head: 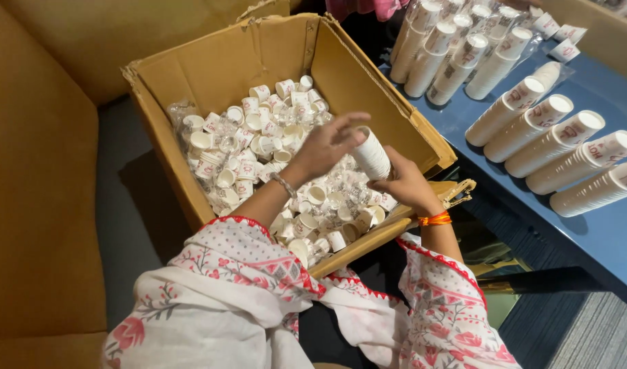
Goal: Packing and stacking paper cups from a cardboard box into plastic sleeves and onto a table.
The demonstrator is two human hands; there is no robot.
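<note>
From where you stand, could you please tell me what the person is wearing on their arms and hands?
Both hands are bare, with no gloves. The left hand has a thin silver-coloured bracelet at the wrist; the right hand has an orange thread band. Loose white sleeves carry a red and pink floral print, small dots and red scalloped edging.

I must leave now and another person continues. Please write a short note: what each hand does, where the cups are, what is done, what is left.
Left hand: fingers on top of the small cup stack, above the cardboard box.
Right hand: grips that stack from below.
Done: many long cup stacks lie on the blue table; more, wrapped in plastic, lie behind.
Left: many loose cups in the box.
</note>
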